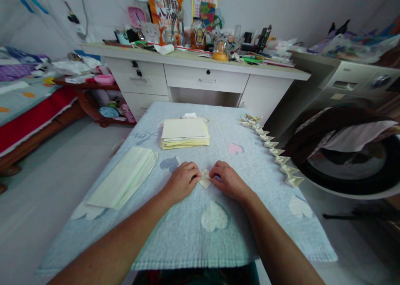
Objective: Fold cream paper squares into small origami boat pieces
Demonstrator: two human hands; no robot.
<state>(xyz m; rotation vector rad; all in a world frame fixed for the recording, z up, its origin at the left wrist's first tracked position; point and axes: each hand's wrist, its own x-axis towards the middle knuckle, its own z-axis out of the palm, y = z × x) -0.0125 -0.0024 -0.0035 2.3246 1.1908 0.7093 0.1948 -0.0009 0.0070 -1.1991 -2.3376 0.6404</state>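
A small folded piece of cream paper (205, 179) lies on the cloth-covered table (218, 251) between my hands, turned like a diamond. My left hand (184, 181) pinches its left corner, and my right hand (229, 180) pinches the right corner with curled fingers. The fingers hide both corners. Beyond them sits a stack of cream and yellow paper sheets (185, 130). To the left lies a longer folded bundle of pale paper (123, 178). Along the right edge runs a row of folded paper pieces (276, 151) with pointed tips, the farthest one patterned dark and yellow.
Behind the table stands a white desk (206, 76) crowded with a jar (198, 34), an orange snack bag (164, 14) and a pink clock (136, 16). A washing machine (353, 78) with its door open is at the right. A bed (34, 110) stands at the left.
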